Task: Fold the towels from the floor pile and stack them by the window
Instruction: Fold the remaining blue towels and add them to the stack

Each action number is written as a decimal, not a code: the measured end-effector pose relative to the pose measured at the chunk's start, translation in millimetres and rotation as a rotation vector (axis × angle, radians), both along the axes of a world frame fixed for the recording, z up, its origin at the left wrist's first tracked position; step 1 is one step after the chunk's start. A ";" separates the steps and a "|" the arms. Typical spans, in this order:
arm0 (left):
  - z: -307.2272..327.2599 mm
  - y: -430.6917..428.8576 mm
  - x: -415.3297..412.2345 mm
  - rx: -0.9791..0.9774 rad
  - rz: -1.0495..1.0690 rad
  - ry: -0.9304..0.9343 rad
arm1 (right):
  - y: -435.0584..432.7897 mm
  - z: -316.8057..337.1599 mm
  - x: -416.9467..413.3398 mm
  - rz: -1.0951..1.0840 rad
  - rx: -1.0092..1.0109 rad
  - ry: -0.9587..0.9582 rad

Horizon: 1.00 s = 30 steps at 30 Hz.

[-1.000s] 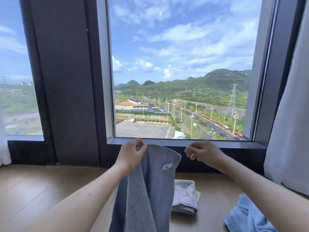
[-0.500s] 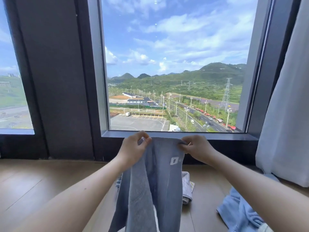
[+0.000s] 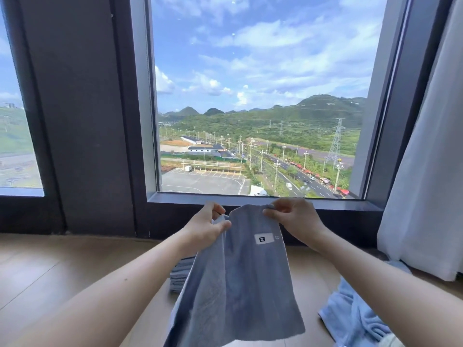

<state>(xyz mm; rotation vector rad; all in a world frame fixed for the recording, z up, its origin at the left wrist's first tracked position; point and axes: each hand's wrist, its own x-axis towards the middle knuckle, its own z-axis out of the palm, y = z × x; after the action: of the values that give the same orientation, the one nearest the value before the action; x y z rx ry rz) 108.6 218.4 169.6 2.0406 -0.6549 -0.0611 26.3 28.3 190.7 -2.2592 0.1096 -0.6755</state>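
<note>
Fingers pinch blue-grey towel bearing white label.

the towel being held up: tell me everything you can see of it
The grey-blue towel looks like soft terry and hangs in loose vertical folds. The left hand and right hand each pinch its top edge, just below the window sill. A small white label with a dark mark sits near its top right.

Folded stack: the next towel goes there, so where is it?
Head view: the folded stack lies on the floor under the window, peeking out left of the held grey towel.
</note>
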 end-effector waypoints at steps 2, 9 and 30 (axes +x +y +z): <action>-1.0 0.1 -0.9 -0.033 -0.060 0.030 | 5.3 -0.9 0.3 0.014 -0.026 -0.009; 5.0 -1.3 -7.7 -0.165 -0.111 0.030 | 21.5 -2.1 3.1 0.154 -0.158 0.130; -20.3 22.8 0.1 0.373 -0.143 0.054 | -1.1 -3.8 0.9 0.001 -0.196 0.106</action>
<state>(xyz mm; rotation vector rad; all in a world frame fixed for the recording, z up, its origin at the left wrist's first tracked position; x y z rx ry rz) 108.7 241.2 149.3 2.3343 -0.8008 -0.3430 27.2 27.2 186.9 -2.4836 0.0975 -0.5870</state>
